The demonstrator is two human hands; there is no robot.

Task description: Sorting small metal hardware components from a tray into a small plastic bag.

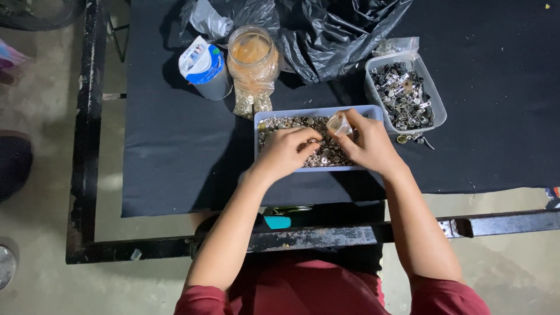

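Observation:
A pale blue tray (pixel 261 153) full of small round metal pieces lies on the black cloth in front of me. My left hand (pixel 286 150) rests in the tray with its fingers curled onto the pieces. My right hand (pixel 368 143) hovers over the tray's right half and pinches a small clear plastic bag (pixel 339 124) between thumb and fingers.
A clear tub (pixel 436 99) of metal clips stands to the right of the tray. Behind the tray are a clear jar (pixel 252 58), a blue and white can (pixel 205 69) and crumpled black plastic bags (pixel 326 32). A black metal frame (pixel 87 146) borders the cloth.

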